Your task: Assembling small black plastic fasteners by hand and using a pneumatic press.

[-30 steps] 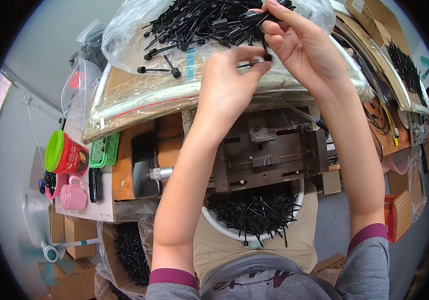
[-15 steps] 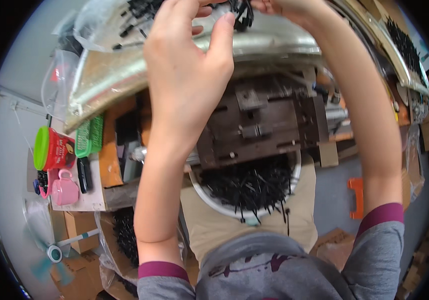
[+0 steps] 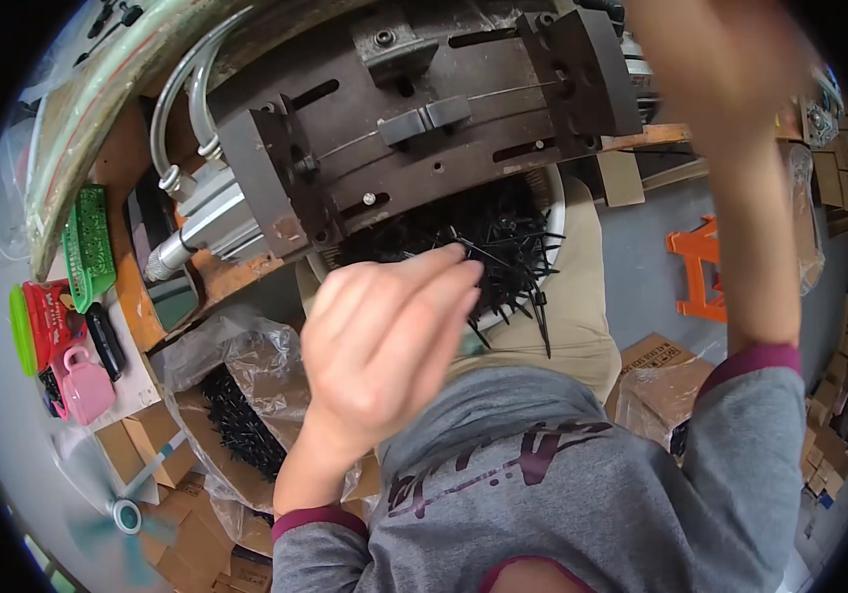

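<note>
My left hand (image 3: pixel 374 341) is over the near side of a round white tub (image 3: pixel 557 212) heaped with thin black stick-like parts (image 3: pixel 518 237). Its fingers are pressed together, their tips against the dark heap, so what they pinch cannot be made out. Just beyond the tub stands a dark metal fixture (image 3: pixel 345 128) with slots, bolts and a small split block (image 3: pixel 424 121) in its middle. My right hand (image 3: pixel 725 64) is raised at the upper right, beside the fixture's right end. Motion smears its fingers.
A metal cylinder (image 3: pixel 221 212) with clear hoses juts from the fixture's left. Beyond it are a green basket (image 3: pixel 88 247), a red tub (image 3: pixel 46 321) and a pink cup (image 3: pixel 86 387). A plastic-lined carton of black parts (image 3: pixel 241 420), a fan (image 3: pixel 127 516) and an orange stool (image 3: pixel 695 267) stand lower.
Both hands have left the pile on the far plastic-covered surface. My left hand has come down toward me to the tub; my right has moved right. The view has shifted nearer my lap.
</note>
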{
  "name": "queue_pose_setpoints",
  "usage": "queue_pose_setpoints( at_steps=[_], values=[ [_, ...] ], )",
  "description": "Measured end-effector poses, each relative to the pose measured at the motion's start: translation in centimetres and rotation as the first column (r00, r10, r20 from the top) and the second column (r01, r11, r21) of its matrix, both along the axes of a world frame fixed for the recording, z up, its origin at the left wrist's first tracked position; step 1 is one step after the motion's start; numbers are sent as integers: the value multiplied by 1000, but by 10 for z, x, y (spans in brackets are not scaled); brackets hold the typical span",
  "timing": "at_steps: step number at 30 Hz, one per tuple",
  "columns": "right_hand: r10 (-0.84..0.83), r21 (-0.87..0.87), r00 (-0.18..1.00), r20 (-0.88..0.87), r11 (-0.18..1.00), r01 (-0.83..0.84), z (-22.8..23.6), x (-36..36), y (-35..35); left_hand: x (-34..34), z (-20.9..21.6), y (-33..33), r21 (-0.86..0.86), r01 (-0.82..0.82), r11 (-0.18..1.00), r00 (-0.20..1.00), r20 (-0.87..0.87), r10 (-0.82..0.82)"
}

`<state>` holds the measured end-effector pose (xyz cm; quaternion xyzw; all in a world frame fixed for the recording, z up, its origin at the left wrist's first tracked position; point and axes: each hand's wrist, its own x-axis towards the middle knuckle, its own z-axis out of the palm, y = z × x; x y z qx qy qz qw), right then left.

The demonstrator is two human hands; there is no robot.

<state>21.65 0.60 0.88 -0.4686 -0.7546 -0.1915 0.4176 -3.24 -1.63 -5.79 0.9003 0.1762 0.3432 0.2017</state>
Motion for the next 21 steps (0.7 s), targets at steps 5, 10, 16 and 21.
queue_pose_setpoints(
  at_steps=[5, 10, 16, 21],
  values=[
    [160, -635, 987, -14, 761, -132, -118, -19, -166, -11, -14, -6, -112, 37, 993, 999, 31, -34],
    [199, -822, 962, 185, 568, 41, -179, -27, -224, -8, -29, -14, -174, 93, 980, 996, 11, -93],
    [243, -817, 966, 84, 573, -73, -183, -20, -220, -3, -31, -14, -147, 140, 979, 990, 23, -138],
    [-442, -769, 634, -635, 436, -466, -132, -33, -199, -12, -30, -24, -268, 167, 949, 986, 61, -156]
  ],
)
